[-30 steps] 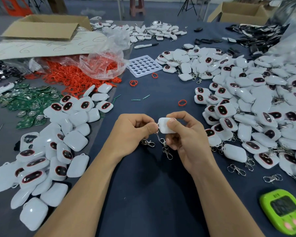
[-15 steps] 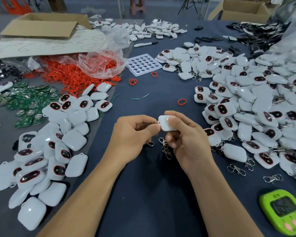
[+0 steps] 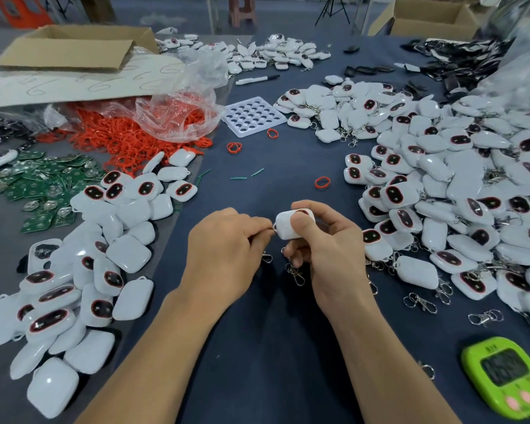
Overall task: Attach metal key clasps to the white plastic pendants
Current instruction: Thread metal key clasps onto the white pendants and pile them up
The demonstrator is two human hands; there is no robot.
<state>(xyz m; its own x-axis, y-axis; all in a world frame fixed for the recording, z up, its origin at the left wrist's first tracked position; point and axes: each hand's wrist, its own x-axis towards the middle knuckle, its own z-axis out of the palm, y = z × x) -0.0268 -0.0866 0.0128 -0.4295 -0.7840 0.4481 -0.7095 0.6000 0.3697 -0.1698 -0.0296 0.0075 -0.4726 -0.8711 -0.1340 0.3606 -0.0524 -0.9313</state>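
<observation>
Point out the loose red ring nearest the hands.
The ring just beyond the right hand; the other two lie farther off, near the white tray.

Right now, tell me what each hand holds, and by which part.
Right hand grips a white pendant by its body, thumb on its back. Left hand pinches a key clasp by its upper end.

Left hand and right hand are bare — so are both slender forearms.

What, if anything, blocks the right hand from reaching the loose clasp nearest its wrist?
Probably yes: the loose clasp lies on open cloth beside the right hand, nothing between them. Its grip, though, is taken by a pendant.
</observation>
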